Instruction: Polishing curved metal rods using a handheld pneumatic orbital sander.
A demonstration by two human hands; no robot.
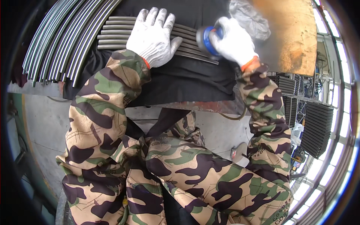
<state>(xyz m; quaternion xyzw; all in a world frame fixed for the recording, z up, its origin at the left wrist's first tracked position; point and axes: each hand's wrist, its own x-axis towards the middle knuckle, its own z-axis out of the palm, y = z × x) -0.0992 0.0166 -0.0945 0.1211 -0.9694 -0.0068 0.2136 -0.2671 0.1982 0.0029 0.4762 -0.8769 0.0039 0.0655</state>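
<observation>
My left hand (152, 35), in a white knit glove with an orange cuff, lies flat with its fingers stretched across a row of several grey metal rods (118, 36). It presses on them from above. The rods lie side by side on a black cloth (180, 84). My right hand (236, 41), gloved the same way, is closed around a blue round object (207, 39) with a dark rim at the rods' right ends. Motion blurs this object, and its exact kind cannot be made out; whether it touches the rods is unclear.
Many more rods (67, 45) lie in bundles at the far left. Crumpled clear plastic (252, 20) sits beyond my right hand, beside a brown, stained board (294, 41). The table's front edge (210, 106) runs before my legs. Dark stacked bars (317, 129) stand at the right.
</observation>
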